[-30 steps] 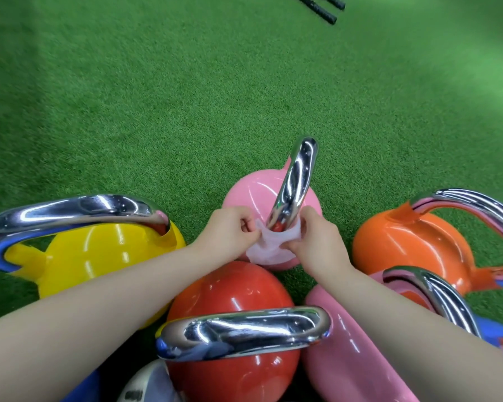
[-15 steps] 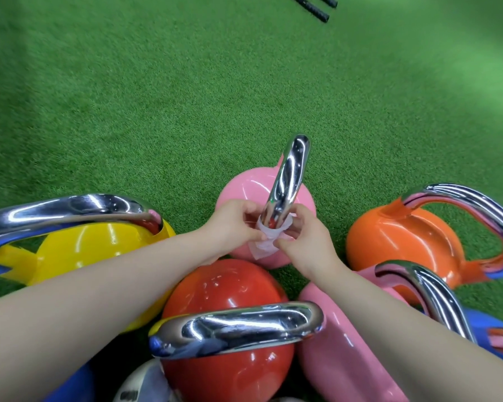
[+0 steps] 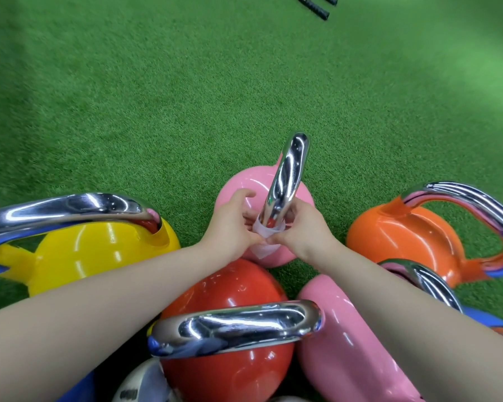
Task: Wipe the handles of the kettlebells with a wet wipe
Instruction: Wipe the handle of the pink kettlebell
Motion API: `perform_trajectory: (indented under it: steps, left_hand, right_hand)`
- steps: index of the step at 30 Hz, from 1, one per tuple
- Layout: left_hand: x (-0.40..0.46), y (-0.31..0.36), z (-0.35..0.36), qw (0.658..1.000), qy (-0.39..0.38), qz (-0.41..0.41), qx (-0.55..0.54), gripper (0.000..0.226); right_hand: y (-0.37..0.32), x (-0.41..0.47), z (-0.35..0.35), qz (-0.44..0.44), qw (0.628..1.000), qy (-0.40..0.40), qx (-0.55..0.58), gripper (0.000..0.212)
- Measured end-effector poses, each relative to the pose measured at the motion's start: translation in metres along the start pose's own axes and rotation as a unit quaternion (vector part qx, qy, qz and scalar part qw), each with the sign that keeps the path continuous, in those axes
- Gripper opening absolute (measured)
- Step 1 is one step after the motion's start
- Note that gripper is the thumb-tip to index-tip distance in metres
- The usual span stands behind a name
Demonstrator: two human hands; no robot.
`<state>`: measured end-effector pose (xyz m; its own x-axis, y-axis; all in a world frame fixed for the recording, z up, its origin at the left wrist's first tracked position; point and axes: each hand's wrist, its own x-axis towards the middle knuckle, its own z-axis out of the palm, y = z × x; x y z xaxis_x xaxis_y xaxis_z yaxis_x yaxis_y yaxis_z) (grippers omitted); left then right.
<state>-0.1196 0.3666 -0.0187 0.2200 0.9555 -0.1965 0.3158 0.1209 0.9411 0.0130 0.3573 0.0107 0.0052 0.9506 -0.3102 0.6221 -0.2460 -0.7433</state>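
Observation:
A small pink kettlebell [image 3: 244,184] stands on the green turf, its chrome handle [image 3: 288,172] rising toward the camera. A white wet wipe [image 3: 263,235] is wrapped round the near base of that handle. My left hand [image 3: 233,224] pinches the wipe from the left and my right hand [image 3: 305,227] pinches it from the right, their fingertips meeting below the handle. The rest of the handle is bare.
Around it stand a yellow kettlebell [image 3: 99,250], a red kettlebell [image 3: 233,291] with its chrome handle [image 3: 235,326] close to me, an orange kettlebell [image 3: 404,242] and a larger pink kettlebell [image 3: 346,343]. Two black bars [image 3: 311,7] lie on the far turf [image 3: 186,82].
Both hands have drawn the wipe tighter round the base of the pink kettlebell's handle, and less of it hangs loose below. The camera has shifted slightly.

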Motion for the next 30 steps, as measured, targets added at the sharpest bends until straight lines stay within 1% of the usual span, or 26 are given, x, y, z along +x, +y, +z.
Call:
perform_trajectory:
  steps: [3,5,10,13,15,17,19,22,24,27,30]
  left_hand:
    - [0.006,0.003,-0.005,0.999,-0.031,0.014,0.014,0.092]
    - [0.010,0.006,-0.009,0.997,-0.062,0.033,0.038,0.097]
    - [0.017,0.015,-0.013,0.991,-0.116,0.060,0.011,0.098]
    - [0.016,0.012,-0.014,0.992,-0.112,0.048,-0.030,0.099]
    - [0.016,0.006,-0.014,0.994,-0.098,0.023,-0.051,0.099]
    - [0.016,0.000,-0.013,0.995,-0.085,0.002,-0.055,0.090]
    - [0.015,-0.005,-0.010,0.997,-0.065,-0.008,-0.044,0.073]
    - [0.011,-0.011,-0.004,0.999,-0.009,0.013,0.034,0.051]
    - [0.007,-0.013,-0.002,0.996,0.020,0.031,0.085,0.041]
    - [0.000,-0.014,-0.003,0.989,0.049,0.035,0.134,0.037]
    - [-0.004,-0.015,0.000,0.991,0.040,0.022,0.123,0.021]
  right_hand:
    - [0.009,-0.004,0.003,0.028,0.998,0.060,0.009,0.044]
    - [0.012,-0.006,0.005,0.045,0.996,0.073,0.040,0.040]
    - [0.004,-0.007,0.005,0.034,0.996,0.060,0.049,0.046]
    - [0.000,-0.003,0.003,0.032,0.997,0.027,0.068,0.056]
    - [0.000,0.000,0.003,0.029,0.998,0.004,0.062,0.058]
    - [0.001,0.002,0.004,0.028,0.999,0.011,0.032,0.057]
    - [0.003,0.000,0.005,0.032,0.999,0.037,0.021,0.050]
    - [0.010,-0.004,0.006,0.044,0.996,0.070,0.033,0.037]
    - [0.015,-0.004,0.006,0.056,0.993,0.084,0.053,0.037]
    - [0.013,-0.005,0.005,0.051,0.992,0.088,0.076,0.034]
    - [0.002,-0.006,0.006,0.011,0.991,0.063,0.117,0.036]
